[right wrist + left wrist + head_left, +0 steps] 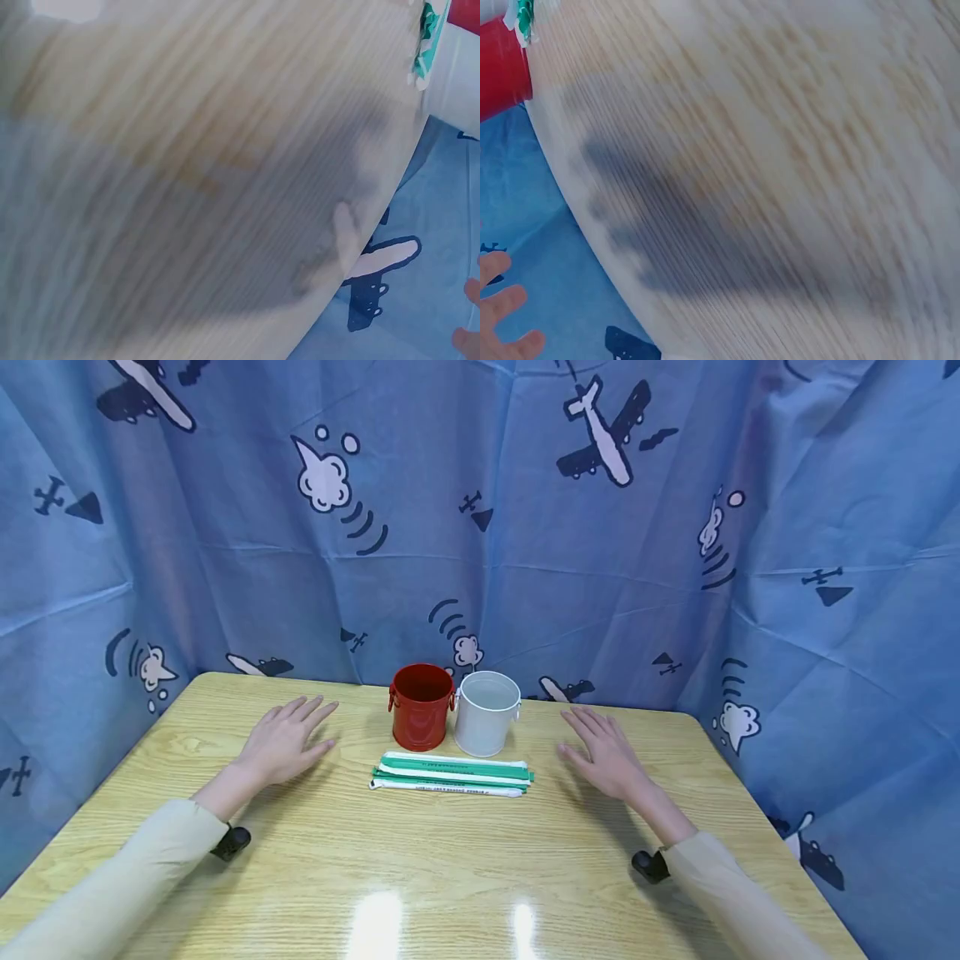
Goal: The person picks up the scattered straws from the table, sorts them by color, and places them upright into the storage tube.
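A red pail (422, 718) and a white pail (482, 722) stand side by side near the table's back edge, small handles at their sides. In front of them lies a row of long, thin green and white packets (450, 774) with printed lettering. To the left, my left hand (288, 742) hovers over the table, palm down, fingers spread and holding nothing. My right hand (603, 753) is held likewise to the right of the packets. The left wrist view catches part of the red pail (501, 71); the right wrist view shows the white pail's side (454, 79).
The wooden table (420, 860) has rounded back corners and two bright glare spots near its front. A blue curtain (420, 527) printed with planes and clouds hangs behind it and along both sides. Black wrist cameras sit below both sleeves.
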`<state>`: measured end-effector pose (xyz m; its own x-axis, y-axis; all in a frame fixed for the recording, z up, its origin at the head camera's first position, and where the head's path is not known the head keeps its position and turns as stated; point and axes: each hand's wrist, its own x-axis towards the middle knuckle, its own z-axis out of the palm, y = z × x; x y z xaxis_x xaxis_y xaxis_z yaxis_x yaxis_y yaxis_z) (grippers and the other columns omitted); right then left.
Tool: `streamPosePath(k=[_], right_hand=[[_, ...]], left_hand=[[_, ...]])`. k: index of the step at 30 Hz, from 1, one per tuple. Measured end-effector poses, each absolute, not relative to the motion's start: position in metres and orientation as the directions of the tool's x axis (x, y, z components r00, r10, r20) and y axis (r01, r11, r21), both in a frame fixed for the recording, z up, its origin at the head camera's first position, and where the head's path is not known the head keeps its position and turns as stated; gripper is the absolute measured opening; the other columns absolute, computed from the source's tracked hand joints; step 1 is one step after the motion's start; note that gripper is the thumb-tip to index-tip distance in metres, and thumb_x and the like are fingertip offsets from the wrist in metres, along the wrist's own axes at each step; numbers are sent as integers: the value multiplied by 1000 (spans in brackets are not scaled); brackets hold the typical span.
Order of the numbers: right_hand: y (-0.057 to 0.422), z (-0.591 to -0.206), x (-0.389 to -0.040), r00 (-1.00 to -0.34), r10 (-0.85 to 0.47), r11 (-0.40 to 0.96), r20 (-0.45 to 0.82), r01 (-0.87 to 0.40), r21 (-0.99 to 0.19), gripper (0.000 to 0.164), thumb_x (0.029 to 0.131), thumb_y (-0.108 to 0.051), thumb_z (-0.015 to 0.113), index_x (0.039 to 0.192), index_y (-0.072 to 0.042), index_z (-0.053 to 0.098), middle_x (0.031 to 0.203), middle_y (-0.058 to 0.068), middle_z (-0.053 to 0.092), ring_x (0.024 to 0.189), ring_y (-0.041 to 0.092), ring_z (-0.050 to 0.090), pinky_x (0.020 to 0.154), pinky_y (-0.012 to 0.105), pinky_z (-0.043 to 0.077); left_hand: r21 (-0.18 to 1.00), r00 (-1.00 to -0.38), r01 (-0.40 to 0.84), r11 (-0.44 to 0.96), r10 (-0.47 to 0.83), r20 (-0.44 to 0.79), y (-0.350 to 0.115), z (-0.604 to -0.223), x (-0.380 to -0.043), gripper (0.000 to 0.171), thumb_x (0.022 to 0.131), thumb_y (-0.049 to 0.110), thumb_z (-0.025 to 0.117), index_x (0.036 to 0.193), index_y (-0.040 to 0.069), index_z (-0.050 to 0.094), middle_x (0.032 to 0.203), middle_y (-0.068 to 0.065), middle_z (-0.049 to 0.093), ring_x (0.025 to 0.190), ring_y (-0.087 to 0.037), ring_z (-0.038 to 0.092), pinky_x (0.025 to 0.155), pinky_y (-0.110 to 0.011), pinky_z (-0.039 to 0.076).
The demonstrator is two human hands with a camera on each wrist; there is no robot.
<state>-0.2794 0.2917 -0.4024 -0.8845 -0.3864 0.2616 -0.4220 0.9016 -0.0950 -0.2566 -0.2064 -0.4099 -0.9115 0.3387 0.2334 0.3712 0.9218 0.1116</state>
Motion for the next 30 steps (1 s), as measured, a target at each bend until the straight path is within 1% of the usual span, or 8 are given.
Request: streamPosePath(k=[4,7,13,17,22,24,30], right_hand=[[285,-400,-282,-851,-400,887,339,-453,-90,58,95,-39,56,144,-11,43,147,16,43,137,38,37,112,61,24],[279,-397,-281,-828,-398,875,395,-472,-107,54,94,-37,59,140,-11,48,142,14,49,132,37,42,108,60,30],[266,-393,-278,-790,-378,847,483,-505,-163,47,90,-31,66,131,-11,56,133,13,58,124,36,49,103,60,37],[258,-392,-276,-766,-389,828,512,-534,-169,46,87,-29,70,128,-11,59,129,13,60,120,35,53,100,59,40],[249,-392,-276,-746,-419,814,517,-561,-151,46,85,-29,73,126,-12,60,125,11,63,117,32,55,99,55,44],[245,-392,-276,-740,-429,807,518,-572,-148,46,84,-29,74,125,-12,61,123,9,64,116,30,56,98,53,45],[231,-394,-274,-704,-448,781,550,-608,-142,46,81,-26,76,123,-12,62,119,8,66,110,26,58,91,48,50]], left_hand=[[133,-912,368,920,330,243,-206,-409,-257,61,96,39,54,147,11,37,150,-22,38,136,-46,35,108,-65,30],[161,-910,369,915,320,263,-205,-408,-259,63,95,39,55,147,10,37,148,-22,41,134,-45,37,107,-65,31],[273,-912,369,888,289,293,-199,-408,-262,67,92,39,59,147,7,36,144,-24,45,129,-46,42,104,-65,34],[374,-931,339,864,249,269,-193,-411,-265,70,91,40,60,147,7,35,145,-23,44,131,-46,40,104,-64,34],[609,-959,281,741,200,199,-187,-411,-272,73,91,36,63,149,4,31,144,-25,43,128,-46,43,101,-62,39],[686,-968,252,683,187,169,-186,-410,-275,74,91,34,63,150,4,28,144,-25,42,127,-45,44,100,-61,41],[761,-976,209,614,178,125,-181,-410,-283,77,91,32,65,151,5,25,147,-24,40,129,-43,44,102,-59,40]])
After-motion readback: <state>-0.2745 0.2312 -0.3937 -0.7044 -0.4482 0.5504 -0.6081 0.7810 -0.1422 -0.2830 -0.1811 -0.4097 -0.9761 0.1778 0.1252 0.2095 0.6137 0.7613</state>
